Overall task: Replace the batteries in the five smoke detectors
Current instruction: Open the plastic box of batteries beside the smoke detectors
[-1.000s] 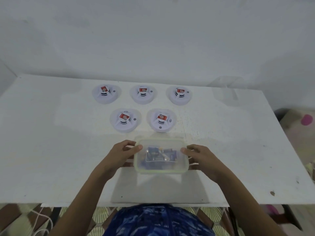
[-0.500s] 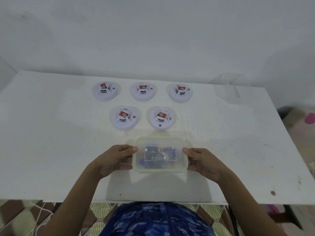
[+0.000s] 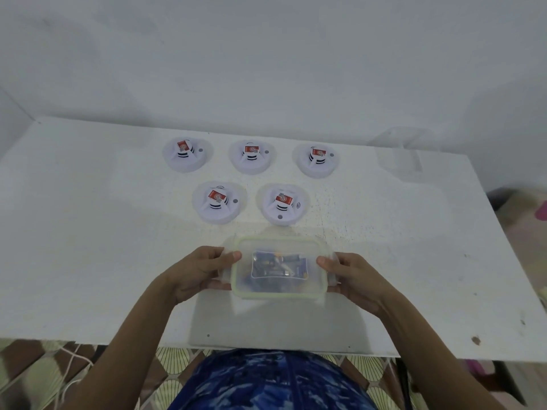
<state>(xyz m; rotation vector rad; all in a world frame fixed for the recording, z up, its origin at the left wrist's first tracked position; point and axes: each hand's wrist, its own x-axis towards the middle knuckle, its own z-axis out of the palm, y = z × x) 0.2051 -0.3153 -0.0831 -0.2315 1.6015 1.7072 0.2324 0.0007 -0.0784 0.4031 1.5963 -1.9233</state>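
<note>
Gripping the lidded plastic container (image 3: pixel 279 267) at its left end, my left hand (image 3: pixel 197 272) is clamped on it; blue items inside, probably batteries (image 3: pixel 276 263), are blurred. My right hand (image 3: pixel 353 279) clamps its right end. Five smoke detectors (image 3: pixel 251 180) sit beyond on the white table (image 3: pixel 88 232).

Your container (image 3: pixel 279 267) looks like clear, smooth plastic with a cloudy lid. The smoke detectors (image 3: pixel 219 202) are matt white plastic on a rough, speckled painted table (image 3: pixel 88 232).

Soft, even, slightly dim light.
Pale shadow on the bench (image 3: pixel 88 261) nearside; wide-angle edges bow; picture mildly blurred.
</note>
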